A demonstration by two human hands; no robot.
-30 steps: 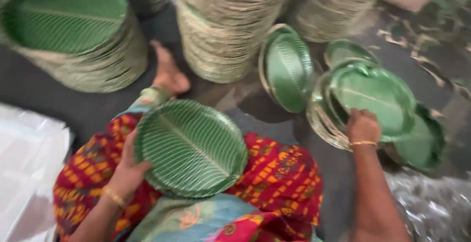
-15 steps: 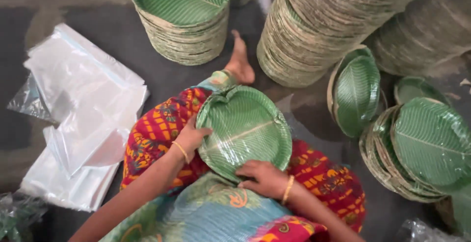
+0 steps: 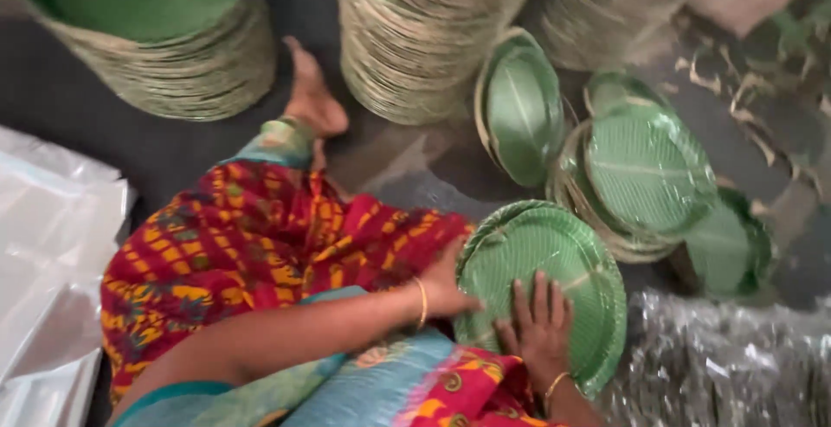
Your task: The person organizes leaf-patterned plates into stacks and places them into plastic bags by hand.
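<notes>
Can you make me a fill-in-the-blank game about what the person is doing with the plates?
1. Both hands rest on a round plate whose colour is ____.
2. The right hand lies flat on the plate with its fingers spread ____.
3. The left hand touches the plate's ____ edge.
4. On the floor at the far left lie clear ____ bags.

Missing words: green; open; left; plastic

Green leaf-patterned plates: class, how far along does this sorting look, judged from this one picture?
Done: tall stacks of green leaf-patterned plates stand behind. In hand: left hand and right hand press a small green plate pile. Left: loose plates at right, unstacked.
</notes>
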